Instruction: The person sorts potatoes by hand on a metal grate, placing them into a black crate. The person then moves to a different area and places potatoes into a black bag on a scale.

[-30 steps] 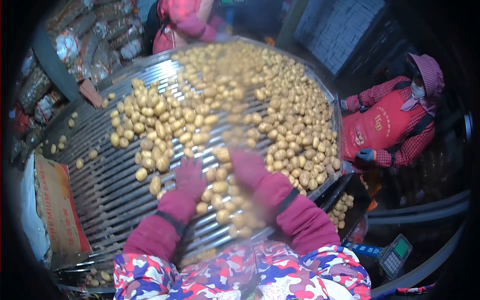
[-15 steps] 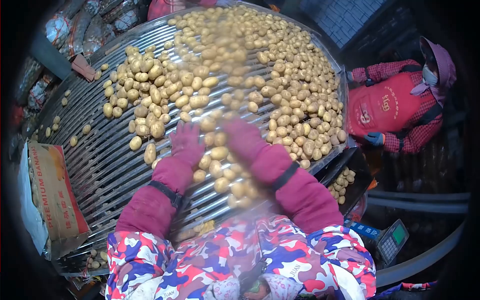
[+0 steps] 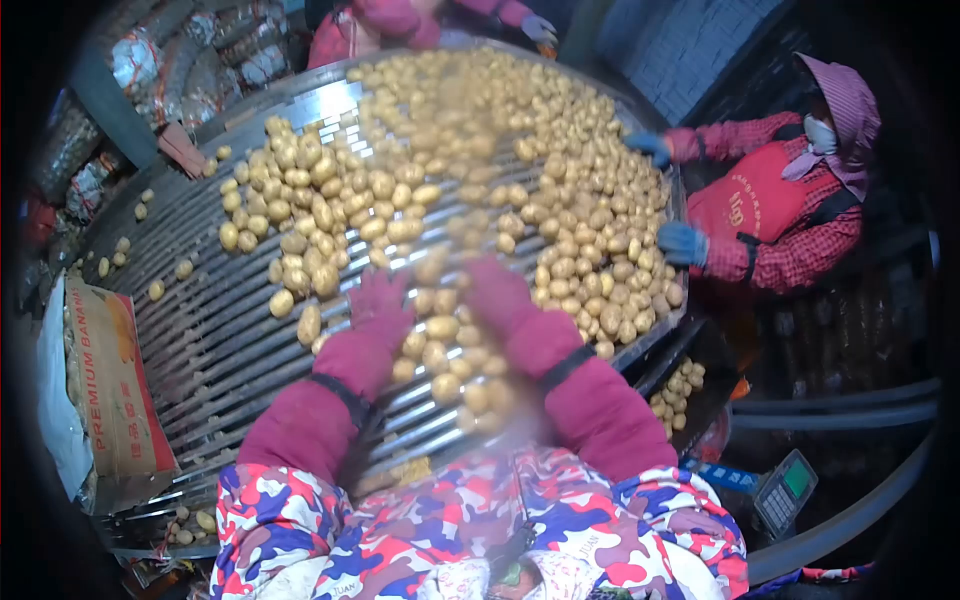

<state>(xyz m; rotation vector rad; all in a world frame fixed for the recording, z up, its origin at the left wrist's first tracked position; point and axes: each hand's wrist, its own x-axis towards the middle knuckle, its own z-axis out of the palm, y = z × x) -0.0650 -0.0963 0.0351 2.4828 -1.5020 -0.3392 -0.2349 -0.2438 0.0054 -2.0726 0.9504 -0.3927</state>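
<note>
Yellow potatoes lie between my two gloved hands on a slatted metal table. My left hand, in a maroon glove, rests against the left side of this strip of potatoes with its fingers spread. On the right side, my right hand lies flat beside the same potatoes, its fingertips blurred. Neither hand is closed around a potato. Just beyond my left hand is a loose heap of larger potatoes. A dense mass of potatoes covers the table to the right of my right hand.
A cardboard box stands at the left edge. On the right, a co-worker's blue-gloved hands touch the potatoes; another person is at the far edge. A scale display and more potatoes sit at lower right. Filled sacks are stacked behind.
The co-worker on the right has leaned in and brought both hands onto the potatoes. The person at the far edge shows more. My hands stay around the same potatoes, and the view has shifted slightly.
</note>
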